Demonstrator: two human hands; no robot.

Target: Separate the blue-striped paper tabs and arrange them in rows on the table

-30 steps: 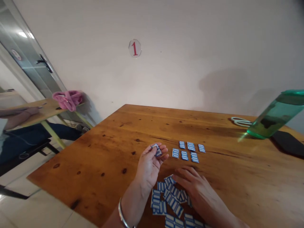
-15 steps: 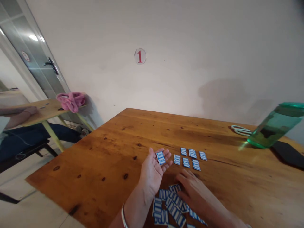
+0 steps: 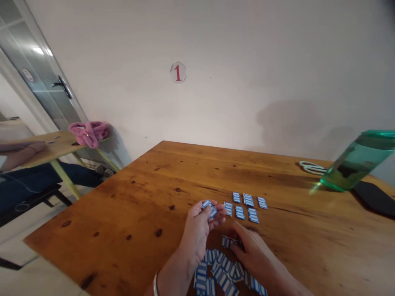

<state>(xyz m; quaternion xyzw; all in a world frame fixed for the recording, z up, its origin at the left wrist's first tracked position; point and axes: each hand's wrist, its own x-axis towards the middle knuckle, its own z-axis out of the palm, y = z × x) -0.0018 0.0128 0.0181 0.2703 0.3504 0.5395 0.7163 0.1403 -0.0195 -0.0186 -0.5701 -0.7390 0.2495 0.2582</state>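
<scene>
In the head view my left hand point(image 3: 202, 224) is raised over the wooden table, closed on a small blue-and-white striped card point(image 3: 210, 208), its thumb lying across it. Just right of it my right hand point(image 3: 251, 248) reaches down, thumb and fingers pinching another striped card point(image 3: 228, 242) at the far edge of a loose pile. That pile of striped cards point(image 3: 225, 279) overlaps untidily below both hands. Beyond them, similar cards point(image 3: 248, 200) lie in two short rows, in small stacks or singly; I cannot tell which.
A green bottle point(image 3: 354, 164) stands at the right, with a white cable point(image 3: 310, 167) and a dark flat object point(image 3: 375, 199) beside it. At left, another person's hands point(image 3: 29, 152) rest on a second table holding pink cloth point(image 3: 89, 132).
My left thumb has folded over the card that lay on its open fingers. My right fingers have closed on a card and shifted it a little away from the pile.
</scene>
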